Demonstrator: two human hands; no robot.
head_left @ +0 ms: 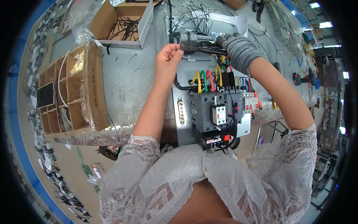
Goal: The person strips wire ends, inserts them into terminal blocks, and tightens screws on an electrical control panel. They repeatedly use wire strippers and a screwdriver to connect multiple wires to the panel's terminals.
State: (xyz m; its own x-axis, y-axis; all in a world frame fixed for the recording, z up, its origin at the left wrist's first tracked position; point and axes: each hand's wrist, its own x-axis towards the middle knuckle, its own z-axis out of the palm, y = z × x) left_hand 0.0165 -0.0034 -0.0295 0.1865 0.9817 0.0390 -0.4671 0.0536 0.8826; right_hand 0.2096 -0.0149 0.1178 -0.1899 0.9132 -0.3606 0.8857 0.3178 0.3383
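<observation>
My right hand [240,52], in a grey knitted glove, is wrapped round the handles of dark crimping pliers [194,46]. The tool lies sideways, its head pointing left. At that head my bare left hand [168,61] is pinched closed; whatever sits between thumb and fingers is too small to make out. Below the tool, a dark grey contactor [203,106] with a white block [219,114] on its front stands on a metal mounting plate [182,132]. Yellow, green and red wires [203,80] arch up from its top. Small breakers [250,102] sit to its right.
An open cardboard box [143,28] of short black wires stands at the back left. A divided cardboard box [99,89] with parts is at the left table edge. Thin loose wires [203,22] spread beyond my hands. A cordless drill [309,77] lies far right.
</observation>
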